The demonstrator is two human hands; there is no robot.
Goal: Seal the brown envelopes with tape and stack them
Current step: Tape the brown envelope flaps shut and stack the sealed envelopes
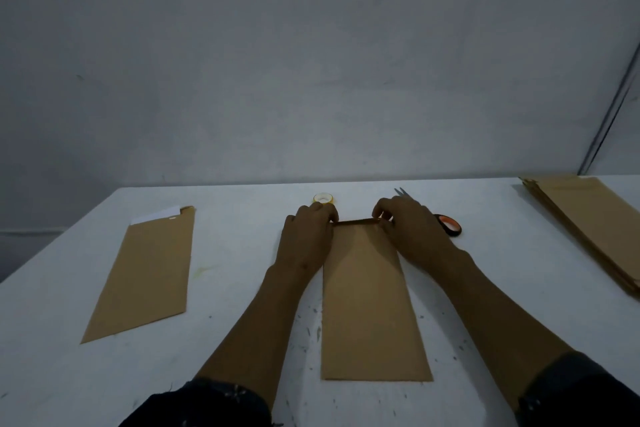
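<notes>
1. The flap could pop back up. Both hands only hold it down at the far end of the middle brown envelope (pixel 369 302), and I see no tape on it yet. If a hand lets go to get the tape roll (pixel 323 199), the fold may spring open.
2. The fold could go crooked. If one hand pushes harder than the other, the flap may slant, and the tape would then sit badly.
3. The tape roll is just past the left hand (pixel 309 239), partly hidden by it. The scissors (pixel 446 224) lie partly behind the right hand (pixel 408 236). A quick reach could bump them away.
4. The middle envelope lies flat on the white counter (pixel 242 253), with its long side running near to far between the two arms.
5. Both hands pinch the folded flap with curled fingers, one at each far corner.
6. Another envelope (pixel 145 274) lies well to the left with white paper sticking out of its top. A stack of envelopes (pixel 588 229) sits far right.
</notes>
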